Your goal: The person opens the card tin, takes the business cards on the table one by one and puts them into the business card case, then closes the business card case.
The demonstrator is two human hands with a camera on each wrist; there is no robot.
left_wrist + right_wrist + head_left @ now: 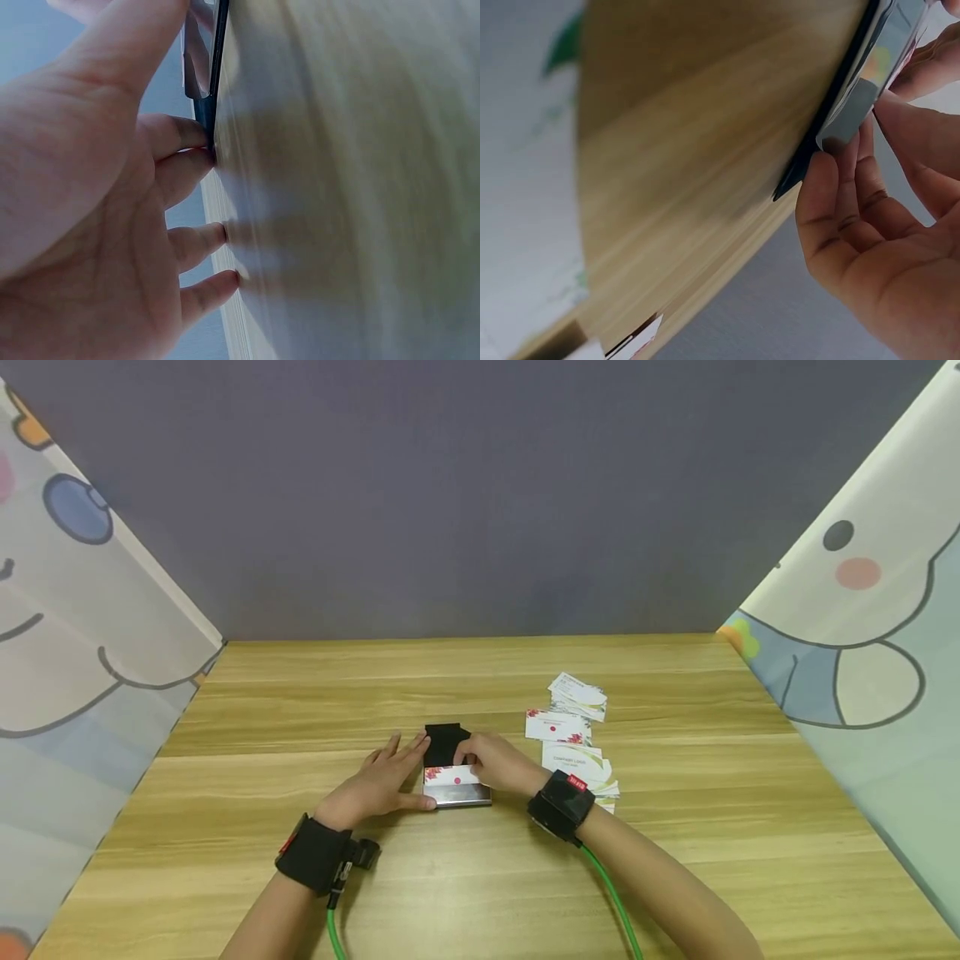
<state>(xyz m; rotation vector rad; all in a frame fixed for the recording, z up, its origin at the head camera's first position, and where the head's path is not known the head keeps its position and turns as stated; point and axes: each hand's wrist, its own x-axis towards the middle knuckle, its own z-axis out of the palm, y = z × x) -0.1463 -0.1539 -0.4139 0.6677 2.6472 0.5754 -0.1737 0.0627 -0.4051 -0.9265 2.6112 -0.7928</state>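
A metal card case [459, 795] lies on the table with its black lid [442, 745] folded open toward the back. A white business card [442, 775] with red flowers and a red dot sits in the case's silver front part. My left hand [381, 783] is spread at the case's left side, thumb along its front left corner and fingertips at the lid's edge. From the right, my right hand [495, 763] pinches the card's upper right part with thumb and curled finger. In the right wrist view, the other fingers [821, 187] rest against the end of the case.
Right of the case lie a back stack of white cards [577, 695], a red-flowered card [558, 727] and a nearer stack [576, 763], partly behind my right wrist. Green cables [611, 893] trail from both wrist cameras. A grey panel [465, 510] stands along the table's back edge.
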